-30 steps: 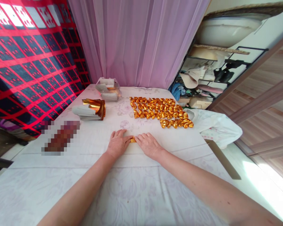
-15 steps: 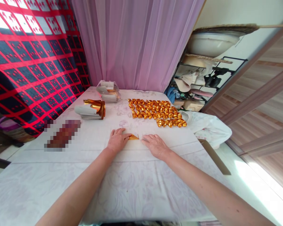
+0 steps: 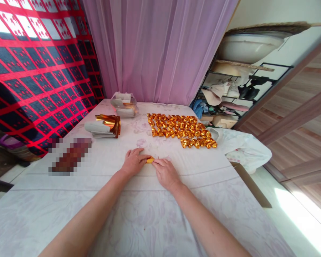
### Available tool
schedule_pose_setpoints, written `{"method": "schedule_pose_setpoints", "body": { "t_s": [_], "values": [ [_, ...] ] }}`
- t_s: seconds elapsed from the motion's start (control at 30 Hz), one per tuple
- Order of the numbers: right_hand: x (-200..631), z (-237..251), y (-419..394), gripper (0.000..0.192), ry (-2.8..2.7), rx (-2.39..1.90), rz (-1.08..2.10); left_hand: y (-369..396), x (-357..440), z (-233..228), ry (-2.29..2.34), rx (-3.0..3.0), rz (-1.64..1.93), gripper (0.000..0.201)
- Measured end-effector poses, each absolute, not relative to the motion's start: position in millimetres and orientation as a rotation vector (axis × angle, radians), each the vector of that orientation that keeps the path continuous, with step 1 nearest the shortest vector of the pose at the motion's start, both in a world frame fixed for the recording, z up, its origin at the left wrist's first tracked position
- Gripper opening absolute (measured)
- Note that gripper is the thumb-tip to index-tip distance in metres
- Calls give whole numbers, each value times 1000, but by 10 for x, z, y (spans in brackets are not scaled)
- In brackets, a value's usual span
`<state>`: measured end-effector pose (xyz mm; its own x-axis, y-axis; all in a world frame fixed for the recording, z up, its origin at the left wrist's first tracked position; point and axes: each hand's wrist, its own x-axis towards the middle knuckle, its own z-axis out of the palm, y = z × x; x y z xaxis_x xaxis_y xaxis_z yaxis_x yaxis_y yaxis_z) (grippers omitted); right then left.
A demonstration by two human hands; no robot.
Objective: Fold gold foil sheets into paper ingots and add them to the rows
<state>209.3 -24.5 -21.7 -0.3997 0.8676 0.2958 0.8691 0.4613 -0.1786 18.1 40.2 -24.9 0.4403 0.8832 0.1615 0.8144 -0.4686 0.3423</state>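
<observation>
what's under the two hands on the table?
A small gold foil piece shows between the left hand and right hand, pressed on the white tablecloth. How far the foil extends beneath the fingers is covered.

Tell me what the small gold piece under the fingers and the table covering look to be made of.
Gold piece, pressed between the left hand and right hand: probably thin metallic foil paper, shiny and holding sharp creases, like the folded gold pieces laid in rows beyond. Table covering: seems soft matte fabric, white with a faint floral print and fold lines.
</observation>
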Motion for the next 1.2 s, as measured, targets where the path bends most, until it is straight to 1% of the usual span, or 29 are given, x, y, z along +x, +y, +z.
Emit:
{"method": "schedule_pose_setpoints", "body": {
  "t_s": [0.17, 0.37, 0.43, 0.63, 0.83, 1.07, 1.2],
  "values": [
    [2128, -266, -240, 37, -2323, -1431, 52, 466, 80, -303, 1388, 2490, 448, 32],
    [2138, -291, -248, 38, -2279, -1378, 103, 430, -44, -332, 1345, 2492, 570, 43],
    [2144, -292, -252, 39, -2263, -1377, 132, 388, -69, -321, 1351, 2482, 633, 40],
    [2140, -278, -271, 41, -2228, -1366, 208, 255, -52, -277, 1421, 2442, 869, 15],
    [2137, -284, -303, 42, -2088, -1266, 220, 207, -17, -233, 1422, 2513, 685, 16],
    [2170, -271, -317, 44, -1984, -1195, 279, 201, -5, -206, 1416, 2509, 643, 10],
    [2189, -242, -309, 38, -1867, -1233, 278, 198, -6, -187, 1399, 2513, 644, 10]
  ]
}}
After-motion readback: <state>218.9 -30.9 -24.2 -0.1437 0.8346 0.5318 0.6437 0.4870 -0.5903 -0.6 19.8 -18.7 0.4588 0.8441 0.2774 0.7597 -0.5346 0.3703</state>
